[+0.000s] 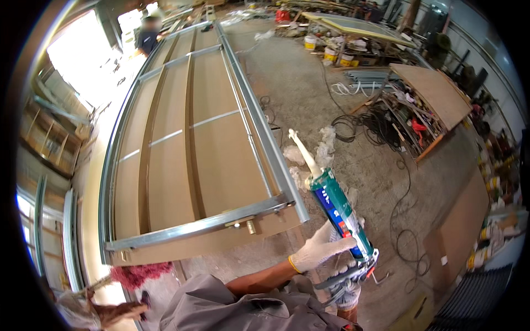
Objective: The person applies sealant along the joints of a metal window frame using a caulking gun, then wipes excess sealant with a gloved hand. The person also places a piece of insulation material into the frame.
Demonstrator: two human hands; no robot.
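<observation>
My left hand (318, 250), in a white knit glove with a yellow cuff, wraps round the lower barrel of a caulking gun, its thumb lying across the cartridge. The caulking gun (340, 208) holds a green and blue cartridge and tilts up to the left, with a long cream nozzle (304, 151) smeared at its tip. Below, my gloved right hand (348, 297) closes on the gun's handle, its fingers partly hidden by the grip. To the left of the gun lies a long metal frame (199, 227) over a brown panel (229, 165), with lengthwise brown strips and thin crossbars.
A pinkish-red fibrous bundle (141, 275) sits below the frame's near left corner. Crumpled plastic (326, 148) and black cables (375, 126) lie on the concrete floor. A wood-topped bench (433, 94) stands right, over scrap. Another person (148, 37) is at the frame's far left.
</observation>
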